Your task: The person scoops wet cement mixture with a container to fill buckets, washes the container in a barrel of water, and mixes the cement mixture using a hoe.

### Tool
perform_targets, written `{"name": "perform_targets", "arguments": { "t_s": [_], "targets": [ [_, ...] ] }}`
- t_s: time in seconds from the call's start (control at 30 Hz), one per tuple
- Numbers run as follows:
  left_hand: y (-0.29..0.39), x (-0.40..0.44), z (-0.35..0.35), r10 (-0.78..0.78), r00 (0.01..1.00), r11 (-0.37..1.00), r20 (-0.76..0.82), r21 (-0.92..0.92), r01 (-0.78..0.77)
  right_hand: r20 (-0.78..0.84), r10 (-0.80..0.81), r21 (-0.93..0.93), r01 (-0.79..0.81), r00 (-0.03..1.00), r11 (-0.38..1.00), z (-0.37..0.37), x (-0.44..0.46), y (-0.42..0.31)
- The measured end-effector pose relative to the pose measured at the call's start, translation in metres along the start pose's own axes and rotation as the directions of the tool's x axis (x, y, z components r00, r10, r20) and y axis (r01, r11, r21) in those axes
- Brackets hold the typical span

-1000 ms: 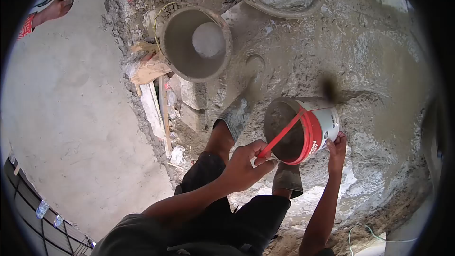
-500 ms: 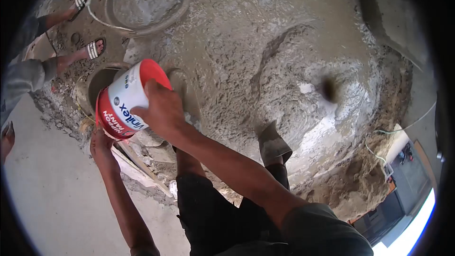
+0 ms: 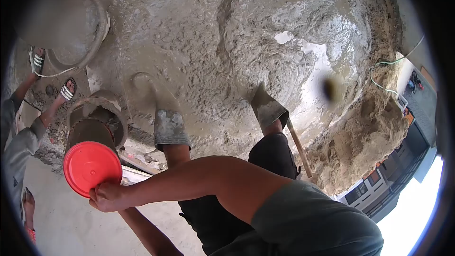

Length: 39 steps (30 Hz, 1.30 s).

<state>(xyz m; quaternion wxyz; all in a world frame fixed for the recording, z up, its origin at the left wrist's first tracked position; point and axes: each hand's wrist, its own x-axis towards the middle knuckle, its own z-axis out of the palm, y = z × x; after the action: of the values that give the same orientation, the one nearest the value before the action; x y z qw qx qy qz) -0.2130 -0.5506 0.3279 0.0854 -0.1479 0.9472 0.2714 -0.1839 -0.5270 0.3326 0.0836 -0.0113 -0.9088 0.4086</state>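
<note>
The round red base of a paint bucket (image 3: 92, 168) faces up toward me at the lower left. It is tipped over a mud-caked container (image 3: 121, 118), with its mouth pointing away from me and hidden. My right hand (image 3: 111, 196) is closed round the base's lower edge. Below it my left forearm reaches toward the bucket, but the right hand and bucket hide my left hand. A brown surface shows just beyond the base; whether it is the bucket's side or poured mix, I cannot tell.
Wet grey mortar (image 3: 189, 42) spreads ahead, with my boots (image 3: 170, 125) standing in it. A wooden handle (image 3: 299, 147) leans by my right leg. A large round basin (image 3: 97, 42) lies upper left near another person's sandalled feet (image 3: 68, 90). Dry sand (image 3: 360, 137) rises on the right.
The bucket has turned from showing its label to showing its red base. My right hand has moved from near its rim to the base. My left hand has gone out of sight.
</note>
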Motion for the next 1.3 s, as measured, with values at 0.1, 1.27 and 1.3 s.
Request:
{"name": "perform_targets", "arguments": {
  "t_s": [0.1, 1.27, 1.3],
  "targets": [
    [0.007, -0.027, 0.002, 0.009, 1.000, 0.999, -0.026, -0.039, -0.010, 0.024, -0.017, -0.105, 0.019, 1.000, 0.994, -0.014, -0.004, 0.019],
    [-0.193, -0.294, 0.405, -0.131, 0.289, 0.487, 0.948, -0.192, 0.852, -0.567, 0.824, 0.034, -0.999, 0.002, 0.026, -0.049, -0.431, 0.465],
    [-0.197, -0.301, 0.393, -0.198, 0.300, 0.472, 0.933, -0.178, 0.863, -0.508, 0.861, 0.075, -0.996, -0.003, 0.041, -0.047, -0.436, 0.455]
  ]
}}
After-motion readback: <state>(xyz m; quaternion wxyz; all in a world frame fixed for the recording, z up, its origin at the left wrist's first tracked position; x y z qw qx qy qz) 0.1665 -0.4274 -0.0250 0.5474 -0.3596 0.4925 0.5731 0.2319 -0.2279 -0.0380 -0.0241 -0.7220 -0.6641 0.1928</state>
